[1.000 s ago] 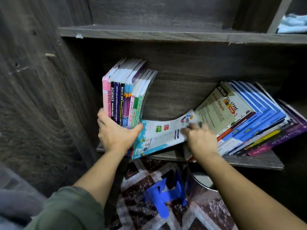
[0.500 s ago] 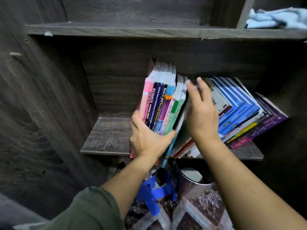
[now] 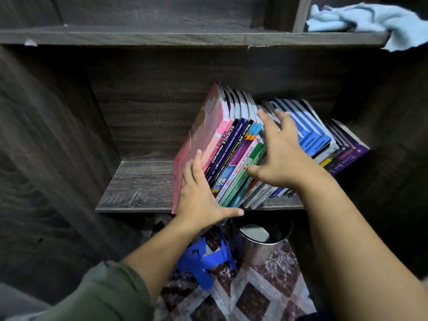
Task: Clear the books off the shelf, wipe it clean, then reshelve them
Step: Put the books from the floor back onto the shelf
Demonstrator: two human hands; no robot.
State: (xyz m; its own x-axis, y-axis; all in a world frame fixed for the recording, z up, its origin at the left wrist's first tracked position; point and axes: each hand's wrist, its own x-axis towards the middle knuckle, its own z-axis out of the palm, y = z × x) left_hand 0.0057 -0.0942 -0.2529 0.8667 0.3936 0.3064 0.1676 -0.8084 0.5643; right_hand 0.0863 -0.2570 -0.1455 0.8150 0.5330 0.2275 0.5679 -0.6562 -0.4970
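Shifted right, the books (image 3: 231, 154) lean between your flat left hand (image 3: 199, 200) and right hand (image 3: 282, 154), not clasped, so they may slide off.

We see a bundle of books (image 3: 231, 154) standing tilted at the middle of the shelf (image 3: 139, 186), its foot at the front edge, well apart from the left end. Touching its right side, a second row of books (image 3: 312, 135) leans toward the shelf's right end. The left hand (image 3: 199, 200) lies flat against the bundle's left cover. The right hand (image 3: 282, 156) rests where bundle and row meet. On the upper shelf (image 3: 162, 37), at its right end, lies a cloth (image 3: 361, 22). Below the lower shelf's front edge we find a bin (image 3: 261, 242) on a mat (image 3: 254, 295), with a plastic item (image 3: 203, 262) left of it.
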